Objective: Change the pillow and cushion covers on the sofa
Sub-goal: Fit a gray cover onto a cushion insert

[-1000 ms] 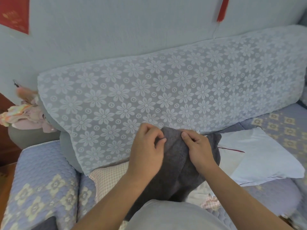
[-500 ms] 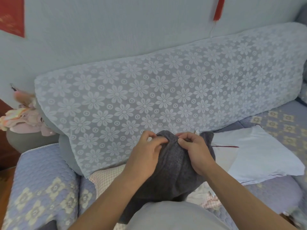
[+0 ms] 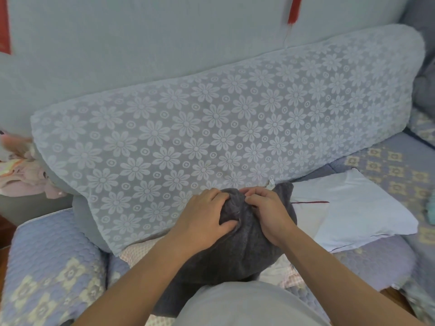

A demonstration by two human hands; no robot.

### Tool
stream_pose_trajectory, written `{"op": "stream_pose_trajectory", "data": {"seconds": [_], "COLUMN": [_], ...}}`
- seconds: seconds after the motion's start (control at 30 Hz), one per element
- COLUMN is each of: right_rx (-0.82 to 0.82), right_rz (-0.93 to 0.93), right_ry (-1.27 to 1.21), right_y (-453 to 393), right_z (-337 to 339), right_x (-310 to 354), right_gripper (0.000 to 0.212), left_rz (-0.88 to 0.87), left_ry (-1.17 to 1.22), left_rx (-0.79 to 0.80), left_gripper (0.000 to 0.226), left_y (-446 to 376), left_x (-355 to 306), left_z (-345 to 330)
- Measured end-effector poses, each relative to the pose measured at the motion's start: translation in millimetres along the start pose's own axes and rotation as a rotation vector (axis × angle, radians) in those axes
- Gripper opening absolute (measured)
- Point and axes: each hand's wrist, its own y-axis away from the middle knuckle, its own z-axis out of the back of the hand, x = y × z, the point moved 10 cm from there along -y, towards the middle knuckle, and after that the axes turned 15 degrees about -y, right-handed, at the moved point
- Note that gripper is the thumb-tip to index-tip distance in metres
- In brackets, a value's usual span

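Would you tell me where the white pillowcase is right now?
In the head view, the white pillowcase lies flat on the sofa seat, right of the grey cover.

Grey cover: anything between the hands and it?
Nothing visible. Left hand and right hand both already grip the grey cover at its bunched top edge, in front of the lace-draped backrest.

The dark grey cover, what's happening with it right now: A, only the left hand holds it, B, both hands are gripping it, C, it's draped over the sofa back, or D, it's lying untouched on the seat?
B: the left hand and right hand both bunch the top of the dark grey cover in curled fingers.
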Motion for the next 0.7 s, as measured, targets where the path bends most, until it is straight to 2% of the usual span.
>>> {"op": "stream_pose_trajectory", "data": {"seconds": [0.1,0.17,0.2,0.23,0.3,0.33,0.37,0.43,0.47,0.57,0.63,0.7], "right_rx": [0.015,0.032,0.010,-0.053,-0.305,-0.409,-0.450,-0.377,-0.332,-0.242,-0.113,-0.106], "right_rz": [-0.039,-0.029,0.025,0.126,0.387,0.429,0.347,0.052,-0.052,-0.203,-0.179,0.017], "right_ry": [-0.008,0.021,0.111,0.274,0.696,0.862,0.984,1.013,0.933,0.769,0.872,1.039], "right_y": [1.8,7.3,9.2,9.4,10.0,9.0,3.4,-6.1,-6.8,-3.8,-4.8,-7.7], "right_z": [-1.5,-5.1,-1.5,8.4,41.3,58.4,75.0,101.7,108.4,102.8,84.1,73.7], "right_x": [-7.5,-2.4,6.8,22.9,68.8,83.4,86.5,71.4,63.1,55.9,56.5,68.8], "right_gripper": [0.021,0.015,0.011,0.010,0.014,0.022,0.034,0.055,0.059,0.053,0.044,0.034], "left_rz": [0.115,0.192,0.208,0.215,0.219,0.221,0.220,0.207,0.189,0.102,0.079,0.127], "left_ry": [0.252,0.415,0.446,0.465,0.498,0.513,0.521,0.525,0.539,0.588,0.595,0.631], "left_rx": [0.131,0.106,0.074,0.038,-0.038,-0.076,-0.115,-0.171,-0.189,-0.207,-0.200,-0.183], "left_gripper": [0.042,0.025,0.024,0.025,0.025,0.027,0.029,0.037,0.040,0.043,0.045,0.044], "left_y": [-5.4,-4.7,-3.5,-1.9,3.9,7.0,10.5,16.8,19.3,26.1,29.6,32.5], "left_x": [7.2,12.8,14.4,15.2,16.3,18.7,22.8,31.9,35.5,36.0,36.0,46.5], "left_z": [-14.9,-18.4,-18.4,-16.7,-6.8,-1.4,4.4,15.8,20.5,29.8,32.8,31.8]}}
